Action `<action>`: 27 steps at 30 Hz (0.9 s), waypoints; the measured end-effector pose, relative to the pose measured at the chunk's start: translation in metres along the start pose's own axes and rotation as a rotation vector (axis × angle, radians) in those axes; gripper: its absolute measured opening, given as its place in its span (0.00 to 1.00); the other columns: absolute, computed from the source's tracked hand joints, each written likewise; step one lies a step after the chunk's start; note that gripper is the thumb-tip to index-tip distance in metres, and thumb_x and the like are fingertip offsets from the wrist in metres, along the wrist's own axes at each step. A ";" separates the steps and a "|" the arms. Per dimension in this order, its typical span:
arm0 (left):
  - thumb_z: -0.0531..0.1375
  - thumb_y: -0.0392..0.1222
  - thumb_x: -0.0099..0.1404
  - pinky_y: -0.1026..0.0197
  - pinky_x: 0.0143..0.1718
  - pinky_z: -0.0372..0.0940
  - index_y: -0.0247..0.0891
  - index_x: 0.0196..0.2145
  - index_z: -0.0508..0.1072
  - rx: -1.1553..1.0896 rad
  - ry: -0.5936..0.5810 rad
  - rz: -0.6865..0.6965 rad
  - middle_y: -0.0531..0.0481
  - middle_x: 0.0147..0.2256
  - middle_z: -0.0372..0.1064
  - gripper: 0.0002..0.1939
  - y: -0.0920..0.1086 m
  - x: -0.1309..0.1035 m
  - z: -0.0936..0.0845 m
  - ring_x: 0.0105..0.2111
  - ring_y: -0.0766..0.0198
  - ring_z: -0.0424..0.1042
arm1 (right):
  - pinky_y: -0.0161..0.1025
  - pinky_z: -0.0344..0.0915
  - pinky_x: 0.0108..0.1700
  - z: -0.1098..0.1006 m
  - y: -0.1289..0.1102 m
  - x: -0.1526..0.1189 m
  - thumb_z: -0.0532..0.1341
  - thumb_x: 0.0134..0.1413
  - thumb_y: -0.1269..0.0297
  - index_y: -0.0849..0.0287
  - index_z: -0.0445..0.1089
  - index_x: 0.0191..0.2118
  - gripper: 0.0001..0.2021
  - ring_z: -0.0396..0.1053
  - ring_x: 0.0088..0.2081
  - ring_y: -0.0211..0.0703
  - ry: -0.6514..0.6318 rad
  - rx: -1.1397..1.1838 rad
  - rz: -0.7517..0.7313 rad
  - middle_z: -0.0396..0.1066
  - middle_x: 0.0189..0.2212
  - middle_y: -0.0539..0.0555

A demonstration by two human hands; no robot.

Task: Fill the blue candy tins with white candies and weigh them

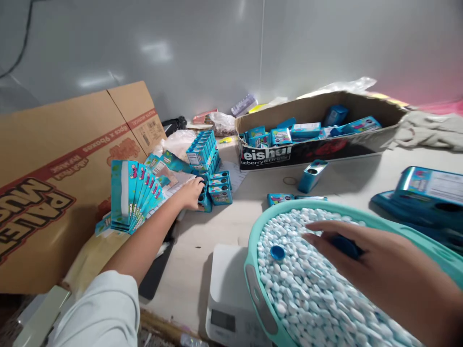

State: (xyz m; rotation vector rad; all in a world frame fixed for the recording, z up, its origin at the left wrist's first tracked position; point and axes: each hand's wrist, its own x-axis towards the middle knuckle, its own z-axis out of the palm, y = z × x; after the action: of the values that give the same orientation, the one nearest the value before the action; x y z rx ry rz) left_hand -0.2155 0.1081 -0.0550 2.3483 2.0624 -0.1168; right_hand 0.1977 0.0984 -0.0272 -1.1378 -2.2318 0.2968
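Note:
My left hand (193, 193) reaches to a group of small blue candy boxes with round holes in their tops. Its fingers curl over the nearest candy box (205, 204), and part of the grip is hidden. Beside it stand matching boxes (220, 193). Over a turquoise tub (257, 236) of pale blue and white candies (304, 270) hovers my right hand (356, 255). Its thumb and forefinger tips are slightly apart, and a dark blue cap-like piece (345, 246) shows inside its curl. A round blue cap (277, 252) lies on the candies.
A white scale (229, 289) sits left of the tub. Fanned blue packets (135, 195) lean near a large cardboard carton (72, 159). Behind, an open box (307, 155) holds more blue boxes. One blue box (313, 176) stands before it, and larger blue packs (430, 197) lie right.

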 end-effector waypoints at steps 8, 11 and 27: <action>0.73 0.46 0.50 0.39 0.66 0.63 0.31 0.52 0.70 0.043 0.015 0.023 0.27 0.62 0.62 0.34 0.043 -0.089 -0.006 0.64 0.34 0.65 | 0.49 0.74 0.36 -0.012 -0.018 0.004 0.55 0.49 0.41 0.45 0.79 0.31 0.20 0.80 0.33 0.52 -0.094 0.130 0.207 0.81 0.32 0.49; 0.74 0.47 0.51 0.37 0.67 0.62 0.30 0.54 0.70 0.041 0.021 -0.007 0.26 0.63 0.62 0.36 0.056 -0.116 0.004 0.65 0.33 0.64 | 0.50 0.74 0.38 -0.008 -0.013 0.004 0.56 0.50 0.38 0.44 0.80 0.34 0.21 0.80 0.37 0.54 -0.154 0.106 0.231 0.82 0.34 0.50; 0.65 0.32 0.65 0.33 0.63 0.65 0.36 0.54 0.76 0.143 0.208 -0.119 0.39 0.53 0.78 0.19 0.085 -0.161 0.013 0.52 0.43 0.78 | 0.45 0.68 0.36 0.006 -0.004 0.004 0.61 0.54 0.57 0.51 0.78 0.34 0.09 0.76 0.34 0.50 -0.405 -0.101 0.172 0.80 0.33 0.52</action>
State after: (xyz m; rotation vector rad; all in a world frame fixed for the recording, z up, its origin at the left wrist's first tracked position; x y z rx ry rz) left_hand -0.1521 -0.0636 -0.0610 2.4091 2.3650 -0.0226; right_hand 0.1896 0.0996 -0.0285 -1.4312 -2.5225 0.5307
